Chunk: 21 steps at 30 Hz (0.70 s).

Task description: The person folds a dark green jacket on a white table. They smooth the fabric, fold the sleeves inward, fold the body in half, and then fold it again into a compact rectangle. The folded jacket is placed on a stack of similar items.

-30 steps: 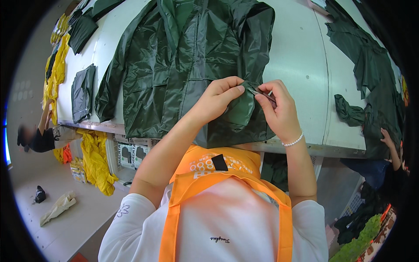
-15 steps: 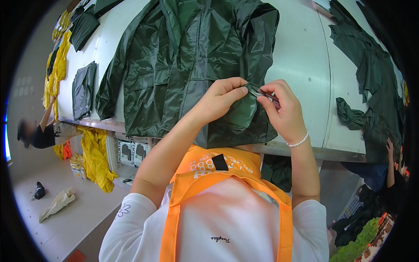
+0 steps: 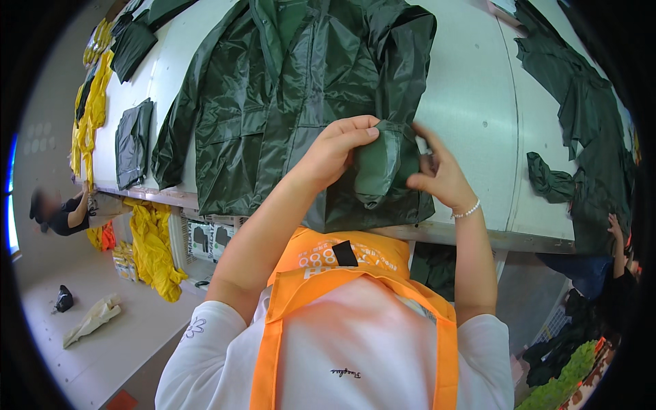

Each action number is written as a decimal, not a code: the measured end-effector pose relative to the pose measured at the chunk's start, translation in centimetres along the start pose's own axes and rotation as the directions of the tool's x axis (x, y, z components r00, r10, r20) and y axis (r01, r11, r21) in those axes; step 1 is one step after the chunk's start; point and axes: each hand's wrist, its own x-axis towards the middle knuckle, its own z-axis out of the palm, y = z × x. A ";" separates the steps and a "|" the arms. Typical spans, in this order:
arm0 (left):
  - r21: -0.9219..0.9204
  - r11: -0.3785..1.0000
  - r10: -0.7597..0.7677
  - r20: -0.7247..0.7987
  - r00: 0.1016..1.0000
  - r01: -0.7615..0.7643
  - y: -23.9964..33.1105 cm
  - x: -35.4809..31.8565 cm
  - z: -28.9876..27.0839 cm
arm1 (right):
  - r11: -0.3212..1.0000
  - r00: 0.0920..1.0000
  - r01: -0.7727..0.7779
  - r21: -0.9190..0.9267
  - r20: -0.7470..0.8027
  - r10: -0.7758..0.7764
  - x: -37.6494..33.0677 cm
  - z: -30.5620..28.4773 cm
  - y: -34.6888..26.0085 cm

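A dark green, shiny rain jacket [image 3: 236, 137] lies spread on the white table, its hem by the near edge. My left hand [image 3: 333, 152] pinches the end of the jacket's right-side sleeve [image 3: 384, 160], lifting it so that the paler green inside shows. Just right of that sleeve end is my right hand [image 3: 444, 176], its fingers curled and partly smeared by motion. It holds small thread snips [image 3: 425, 147], with a light metal part and a dark handle. The snips are apart from the cloth or barely behind it; I cannot tell which.
Folded dark garments [image 3: 133, 143] lie at the table's left, near yellow garments [image 3: 96, 116]. More dark green clothing [image 3: 581, 123] covers the far right. A person [image 3: 65, 208] stands at the left end; another person's hand [image 3: 615, 229] shows at right.
My right hand with the snips has drawn back slightly from the sleeve end and turned. The sleeve end has been turned up and leftward in my left hand, showing more of its inside.
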 end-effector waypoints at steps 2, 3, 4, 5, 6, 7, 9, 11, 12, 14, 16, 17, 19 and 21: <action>-0.077 0.997 0.010 0.070 0.997 -0.004 -0.6 0.6 -0.5 | 0.995 0.992 -0.083 0.047 0.098 0.078 0.2 0.7 0.3; -0.115 0.993 0.017 0.105 0.994 -0.005 -0.8 0.8 -0.6 | 0.995 0.991 -0.079 0.052 0.112 0.073 0.3 1.4 0.2; -0.188 0.982 0.029 0.041 0.999 -0.020 -0.7 0.7 -0.3 | 0.996 0.998 -0.045 -0.079 0.032 0.047 0.4 1.9 0.5; -0.260 0.965 0.036 -0.023 0.999 -0.041 -0.5 0.5 0.2 | 0.993 0.991 0.023 -0.112 -0.128 -0.037 0.6 2.1 0.7; -0.328 0.942 0.039 -0.088 0.995 -0.066 -0.5 0.3 0.6 | 0.984 0.952 0.084 -0.155 -0.280 -0.125 1.0 2.3 0.8; -0.426 0.903 -0.023 -0.165 0.986 -0.051 -1.1 0.0 1.1 | 0.969 0.883 0.138 -0.206 -0.418 -0.214 1.4 2.5 0.8; -0.367 0.930 0.021 -0.012 1.000 -0.024 -2.1 -2.2 4.6 | 0.954 0.692 0.223 -0.200 -0.657 -0.299 2.9 1.4 -0.2; -0.049 0.997 0.066 0.024 0.998 -0.064 -4.5 -2.7 7.3 | 0.969 0.664 0.248 -0.015 -0.726 -0.182 3.7 0.6 1.7; 0.195 0.980 0.058 -0.052 0.997 -0.046 -4.3 -2.4 7.3 | 0.963 0.656 0.270 -0.001 -0.732 -0.185 3.7 1.0 1.7; 0.688 0.681 0.501 -0.187 0.845 -0.251 -3.0 -0.9 6.1 | 0.952 0.627 0.304 0.047 -0.762 -0.162 3.0 2.1 0.1; 0.963 0.217 0.817 -0.088 0.570 -0.162 -0.3 1.7 1.5 | 0.982 0.843 0.186 -0.036 -0.508 -0.178 0.1 4.2 -2.9; 0.991 0.117 0.865 -0.071 0.496 -0.060 0.3 2.5 -0.9 | 0.954 0.914 0.298 -0.032 -0.281 -0.294 -1.6 6.1 -5.0; 0.974 0.222 0.819 -0.164 0.549 -0.042 0.8 2.5 -1.9 | 0.997 0.992 0.056 0.046 0.113 -0.061 -2.5 6.9 -5.0; 0.888 0.433 0.674 -0.208 0.709 -0.152 -0.2 1.8 -0.8 | 0.995 0.995 0.101 -0.015 0.012 -0.101 -2.7 5.3 -4.0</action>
